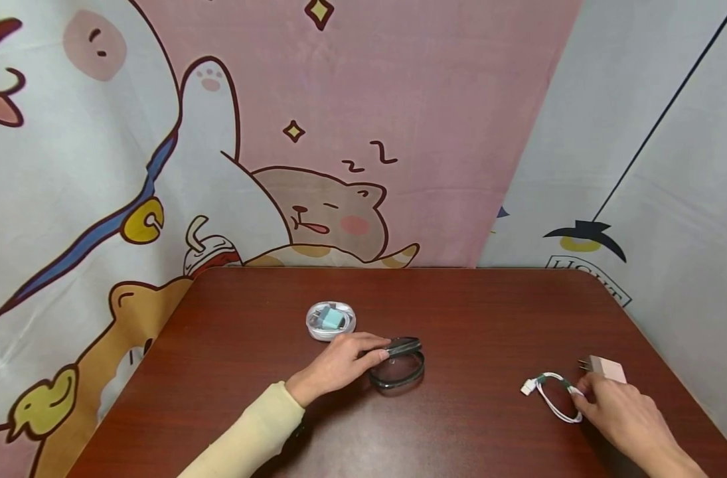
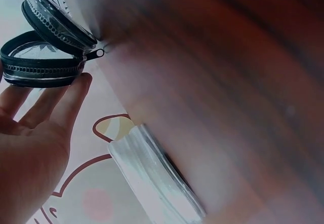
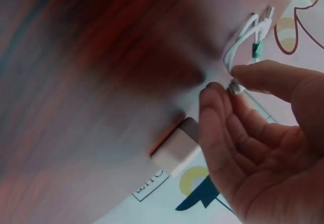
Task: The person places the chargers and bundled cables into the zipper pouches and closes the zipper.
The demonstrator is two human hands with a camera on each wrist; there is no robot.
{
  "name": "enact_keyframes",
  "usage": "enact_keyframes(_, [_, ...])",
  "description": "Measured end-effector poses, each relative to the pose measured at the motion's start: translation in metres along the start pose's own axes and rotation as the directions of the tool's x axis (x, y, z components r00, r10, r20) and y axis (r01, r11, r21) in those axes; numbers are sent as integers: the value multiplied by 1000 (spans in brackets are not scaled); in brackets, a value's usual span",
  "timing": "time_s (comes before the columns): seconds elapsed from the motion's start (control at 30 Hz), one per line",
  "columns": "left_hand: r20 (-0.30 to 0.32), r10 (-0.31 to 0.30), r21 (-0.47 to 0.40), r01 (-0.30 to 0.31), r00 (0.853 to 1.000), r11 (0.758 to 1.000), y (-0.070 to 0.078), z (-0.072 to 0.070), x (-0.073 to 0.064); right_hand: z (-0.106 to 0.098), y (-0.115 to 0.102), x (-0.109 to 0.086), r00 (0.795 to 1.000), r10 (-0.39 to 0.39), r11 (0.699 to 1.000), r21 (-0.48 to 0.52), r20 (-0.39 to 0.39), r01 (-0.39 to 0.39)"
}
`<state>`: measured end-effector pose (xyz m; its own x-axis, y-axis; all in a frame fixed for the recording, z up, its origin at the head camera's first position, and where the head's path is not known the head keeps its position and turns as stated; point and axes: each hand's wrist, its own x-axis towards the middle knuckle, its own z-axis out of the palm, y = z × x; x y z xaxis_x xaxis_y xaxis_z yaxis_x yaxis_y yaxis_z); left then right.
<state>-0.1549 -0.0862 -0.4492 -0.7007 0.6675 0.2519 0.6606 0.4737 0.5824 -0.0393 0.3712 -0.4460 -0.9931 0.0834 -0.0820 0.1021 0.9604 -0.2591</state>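
Note:
My left hand [image 1: 339,364] holds a small round see-through case [image 1: 397,383] with black zipper edging. Its lid stands unzipped and apart from the base, and a zipper pull [image 2: 94,54] shows at the side in the left wrist view. Over on the right, my right hand [image 1: 629,415] pinches a coiled white charging cable [image 1: 557,415], bound with green ties, between thumb and fingers. Close beside those fingers lies a pale plug charger [image 1: 608,369], its prongs pointing left; the right wrist view shows the charger [image 3: 177,150] on the tabletop too.
Behind my left hand sits another clear round case [image 1: 315,332] with a light-blue plug charger [image 1: 330,318] and white cable inside. Everything lies on a dark red-brown wooden table [image 1: 471,332]. A cartoon-printed cloth [image 1: 447,133] hangs along its back and sides.

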Motion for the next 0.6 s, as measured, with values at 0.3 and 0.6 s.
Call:
enact_keyframes(0.3, [-14, -42, -48, 41, 999, 998, -1, 0, 1, -6, -22, 2, 987, -82, 990, 104, -136, 97])
enact_keyframes(0.6, [-27, -79, -81, 77, 997, 994, -1, 1, 3, -5, -76, 6, 953, -168, 939, 255, -251, 232])
